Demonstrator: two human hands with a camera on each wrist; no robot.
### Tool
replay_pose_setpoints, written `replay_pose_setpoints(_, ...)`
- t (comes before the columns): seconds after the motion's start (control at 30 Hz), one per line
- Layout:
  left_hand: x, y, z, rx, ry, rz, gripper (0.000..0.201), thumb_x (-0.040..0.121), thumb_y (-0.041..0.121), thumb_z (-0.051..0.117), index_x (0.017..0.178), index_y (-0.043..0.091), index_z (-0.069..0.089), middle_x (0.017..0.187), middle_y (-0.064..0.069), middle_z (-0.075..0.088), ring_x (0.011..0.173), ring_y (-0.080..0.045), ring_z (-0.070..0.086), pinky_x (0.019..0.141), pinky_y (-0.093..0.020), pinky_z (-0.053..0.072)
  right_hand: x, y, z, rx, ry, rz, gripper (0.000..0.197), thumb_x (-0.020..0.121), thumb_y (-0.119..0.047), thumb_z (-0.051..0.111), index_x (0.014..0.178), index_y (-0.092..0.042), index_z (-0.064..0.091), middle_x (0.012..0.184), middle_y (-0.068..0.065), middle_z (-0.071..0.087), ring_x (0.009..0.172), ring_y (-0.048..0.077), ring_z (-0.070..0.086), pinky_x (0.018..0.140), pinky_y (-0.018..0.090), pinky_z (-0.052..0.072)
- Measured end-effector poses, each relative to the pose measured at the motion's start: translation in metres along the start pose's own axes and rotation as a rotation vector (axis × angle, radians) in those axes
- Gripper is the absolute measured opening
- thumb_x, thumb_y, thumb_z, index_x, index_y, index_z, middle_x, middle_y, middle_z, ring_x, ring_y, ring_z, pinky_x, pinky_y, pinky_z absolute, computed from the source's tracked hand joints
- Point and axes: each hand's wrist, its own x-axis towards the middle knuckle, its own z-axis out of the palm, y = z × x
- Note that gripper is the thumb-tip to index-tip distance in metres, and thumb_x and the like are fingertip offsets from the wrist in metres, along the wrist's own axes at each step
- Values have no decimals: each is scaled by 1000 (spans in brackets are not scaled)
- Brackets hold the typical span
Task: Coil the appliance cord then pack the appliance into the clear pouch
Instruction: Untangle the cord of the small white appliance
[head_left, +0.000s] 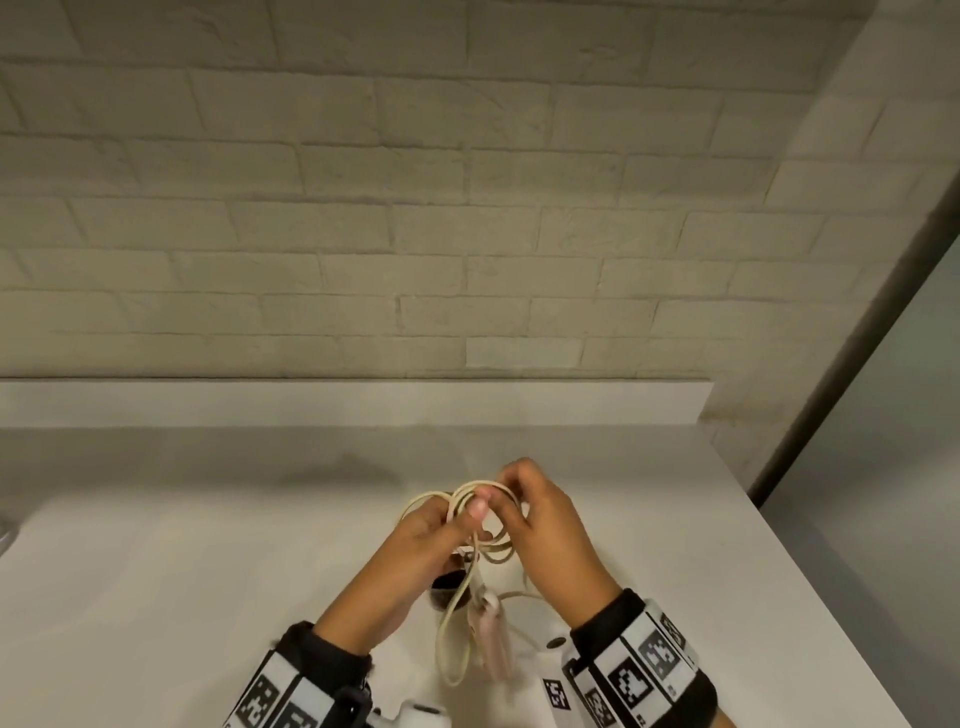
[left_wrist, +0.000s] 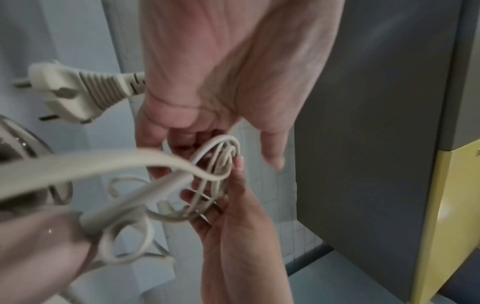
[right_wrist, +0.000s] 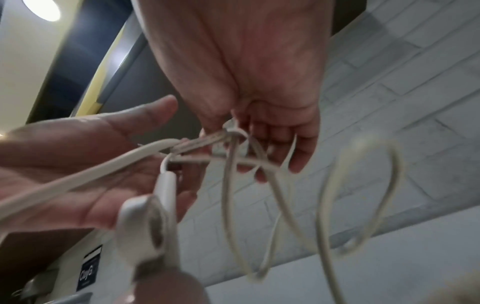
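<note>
Fingers (left_wrist: 182, 139) of the left hand (left_wrist: 221, 82) hooked down through the loops of the cord (left_wrist: 221, 164), thumb standing apart and touching nothing, probably so that the hooked fingers serve as a peg to keep the turns stacked. Met from the other side by the right hand (left_wrist: 233, 226), curled round the same loops with its thumb pressed on the rim, seemingly to lay on the next turn and stop the earlier ones springing loose. Seen from the head view as a small bundle of pale rings held between both hands, well up off the table (head_left: 208, 571), likely so the slack can swing free instead of dragging. Not yet fully coiled: one long loose loop hangs below the hands, toward the near edge. Ends at the pink appliance (head_left: 491, 644), blurred, directly under the wrists; cannot tell whether it rests on the table or dangles by its lead. Kept close beneath, by the look of it, so that the winding starts from the appliance end and works outward. Plug (left_wrist: 70, 92) sticking out past the left wrist, prongs pointing away, free of the coil, which fits a winding that saves the plug end for last. No pouch clearly in view; something pale at the far left edge is too small to tell. Beyond the table, only a white brick wall (head_left: 467, 234).
</note>
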Motion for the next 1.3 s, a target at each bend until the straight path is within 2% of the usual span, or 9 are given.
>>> replay_pose_setpoints(0.07,1,-3,0,-8,56,1,35,73,40,63,84,6,66,78,-3,68,83,-20,67,73,-29,55,2,4,-5,-63,179,-60,23,80,-29,68,84,-25,46,81,-11,50,79,10,50,71,25,43)
replay_pose_setpoints(0.13,2,-4,1,-64,138,-2,32,78,34,60,75,4,69,73,-6,69,70,-20,65,65,-28,56,-1,0,-9,-61,229,-126,23,79,-24,69,76,-25,46,74,-12,49,71,10,48,65,24,41)
replay_pose_setpoints(0.27,5,-8,5,-98,245,11,32,89,28,53,74,5,68,72,-12,65,65,-17,63,64,-27,54,-15,-14,-3,-65,-101,-51,24,70,-46,70,76,-28,56,75,-6,62,64,13,57,62,29,50)
replay_pose_setpoints(0.4,6,-7,6,-101,211,11,26,90,24,52,86,7,72,76,-6,71,71,-14,68,72,-26,57,-13,-5,5,139,-112,104,32,74,-10,74,74,-39,62,70,-11,67,60,5,58,63,21,50)
replay_pose_setpoints(0.53,6,-6,2,37,192,57,25,88,27,53,81,15,74,78,10,76,82,-3,68,74,-23,56,-5,-5,-14,335,-33,182,19,83,-3,64,73,-18,66,46,-7,61,45,5,55,53,15,44)
replay_pose_setpoints(0.7,5,-14,-12,-66,397,33,31,88,23,55,66,10,72,67,-1,75,74,-16,71,67,-28,57,1,-6,-55,588,160,249,13,92,-7,50,86,1,57,34,-3,35,26,12,29,37,23,31)
replay_pose_setpoints(1.0,4,-15,-11,41,465,106,36,88,27,55,59,7,63,58,1,72,66,-13,71,62,-24,55,-12,-22,-60,676,281,33,24,87,-23,49,89,-1,56,40,-7,30,35,12,22,37,21,28)
replay_pose_setpoints(1.2,4,-29,-34,-92,481,26,32,90,28,51,80,1,63,80,-16,66,82,-31,69,64,-28,60,-2,-9,-104,894,571,29,25,99,-19,34,79,-22,50,48,-10,37,35,8,28,39,15,29)
replay_pose_setpoints(1.3,3,-32,-35,-177,349,-32,29,92,27,46,86,7,65,94,-16,69,92,-30,67,80,-34,56,1,-2,-110,854,524,99,22,97,-25,32,81,-21,46,47,-1,50,37,16,39,40,16,36)
